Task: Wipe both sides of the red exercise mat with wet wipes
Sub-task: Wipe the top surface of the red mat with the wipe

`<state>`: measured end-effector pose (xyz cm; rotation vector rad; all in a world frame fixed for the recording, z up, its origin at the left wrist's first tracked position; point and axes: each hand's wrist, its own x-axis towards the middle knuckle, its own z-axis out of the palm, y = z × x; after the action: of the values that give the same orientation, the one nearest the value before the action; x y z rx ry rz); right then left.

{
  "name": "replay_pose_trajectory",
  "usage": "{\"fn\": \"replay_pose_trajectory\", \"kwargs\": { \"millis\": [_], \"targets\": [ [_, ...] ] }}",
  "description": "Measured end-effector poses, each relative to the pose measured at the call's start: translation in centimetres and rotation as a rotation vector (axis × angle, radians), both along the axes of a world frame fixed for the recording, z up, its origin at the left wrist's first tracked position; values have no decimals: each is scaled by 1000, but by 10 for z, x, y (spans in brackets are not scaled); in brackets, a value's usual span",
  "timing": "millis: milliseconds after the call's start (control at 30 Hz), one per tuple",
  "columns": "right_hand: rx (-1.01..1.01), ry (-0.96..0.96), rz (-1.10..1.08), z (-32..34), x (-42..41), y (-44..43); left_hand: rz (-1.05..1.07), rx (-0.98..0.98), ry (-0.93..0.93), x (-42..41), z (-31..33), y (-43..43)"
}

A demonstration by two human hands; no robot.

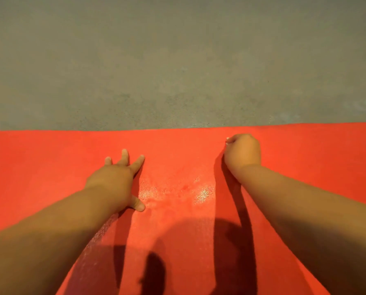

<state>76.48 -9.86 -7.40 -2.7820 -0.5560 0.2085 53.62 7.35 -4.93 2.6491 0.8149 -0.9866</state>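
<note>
The red exercise mat (177, 150) lies flat on the floor and fills the lower half of the view. My left hand (118, 179) rests on it with fingers spread and straight, palm down. Further out on the right, near the mat's far edge, my right hand (242, 153) is curled into a fist pressed on the mat. A small white bit of wet wipe (228, 141) peeks out at its left side; the wipe is otherwise hidden under the fingers. Between the two hands a damp, shiny patch (177, 191) glistens on the mat.
Bare grey concrete floor (177, 60) stretches beyond the mat's far edge (177, 129). Dark shadows of my arms and head fall on the near part of the mat.
</note>
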Motion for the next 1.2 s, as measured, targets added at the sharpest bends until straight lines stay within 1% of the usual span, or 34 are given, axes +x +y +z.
{"fn": "replay_pose_trajectory", "kwargs": {
  "millis": [33,67,100,200,233,267,300,367,433,467,500,533,567,633,667,700,733,767,800,833,900,933,967,1000,1033,1067,1133,1167,1200],
  "targets": [
    [6,18,-7,-1,-10,13,3,-8,-5,0,0,1],
    [28,48,55,-2,-27,28,3,-12,-12,-1,0,1],
    [52,79,186,-2,-49,46,-2,-11,-17,-1,1,2],
    [70,92,823,4,-109,77,2,3,-12,0,1,2],
    [60,82,955,6,-107,78,8,6,-16,0,1,3],
    [47,73,965,6,-94,73,16,7,-21,0,1,3],
    [36,60,892,4,-77,64,28,8,-23,0,2,3],
    [43,27,623,-2,-38,36,49,14,-23,0,3,3],
    [106,-12,324,-4,-15,17,61,19,-26,1,3,3],
    [117,-22,231,-7,-16,21,67,15,-24,2,3,4],
    [117,-15,195,-10,-26,34,73,6,-19,3,3,4],
    [126,7,229,-12,-40,51,78,-2,-13,3,3,4],
    [143,32,322,-14,-57,70,77,-3,-11,4,3,4],
    [155,15,610,-17,-94,104,66,10,-11,4,2,3],
    [129,2,743,-16,-103,114,60,16,-10,4,3,3],
    [104,-11,835,-14,-99,118,57,18,-5,5,3,2],
    [81,-30,856,-11,-85,115,56,13,4,6,4,2],
    [45,-56,805,-10,-64,106,60,5,15,8,5,2],
    [-2,-68,698,-8,-38,93,66,-5,26,9,6,2],
    [-70,-74,546,-5,-9,73,71,-14,36,10,8,1],
    [-134,-107,186,1,44,23,71,-18,52,14,9,0],
    [-142,-93,70,5,53,8,73,-13,63,15,10,0],
    [-163,-86,35,6,48,6,75,-14,78,17,11,0],
    [-120,-104,68,2,35,16,72,-19,97,19,12,-1],
    [-75,-76,141,1,14,34,62,-17,115,21,13,-3],
    [-31,-28,262,-2,-12,55,47,-10,136,23,15,-5],
    [2,31,608,-3,-60,85,9,12,152,29,19,-11],
    [11,30,726,-4,-65,85,-15,15,144,36,22,-14],
    [50,18,738,-3,-57,74,-38,9,126,46,24,-18]
  ]
}}
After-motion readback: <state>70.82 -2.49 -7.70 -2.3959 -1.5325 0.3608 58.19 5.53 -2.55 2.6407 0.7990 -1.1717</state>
